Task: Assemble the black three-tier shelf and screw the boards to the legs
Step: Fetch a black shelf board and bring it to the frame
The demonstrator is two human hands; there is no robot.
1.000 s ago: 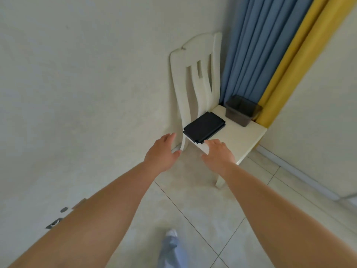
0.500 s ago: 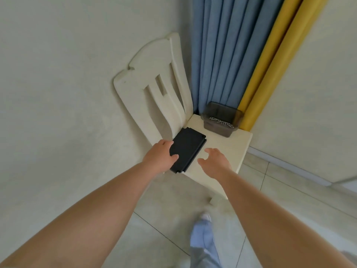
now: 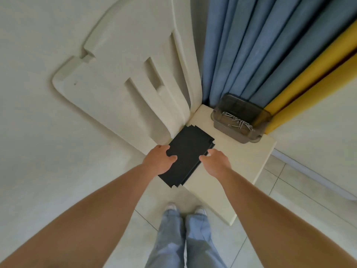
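Plainly, the cream chair (image 3: 123, 78) dominates the view, its back spreading toward ten o'clock against the wall and its seat (image 3: 239, 163) running toward four o'clock, serving as the stand for the parts. Blue and yellow curtains (image 3: 260, 45) hang at one o'clock behind it. On the seat's near corner, at the centre of the view, lies the stack of black boards (image 3: 190, 149), its near end jutting just past the seat edge, probably so it can be gripped from both sides. At two o'clock from the stack, well apart, a smoky plastic tub (image 3: 240, 120) keeps the loose screws (image 3: 236, 120) corralled. Both forearms reach forward from six o'clock. The left hand (image 3: 160, 159) holds the stack's left edge, thumb lying on top and fingers curled round it. The right hand (image 3: 216, 160) sits at the right edge, fingers spread and lightly bent; whether it touches is unclear.
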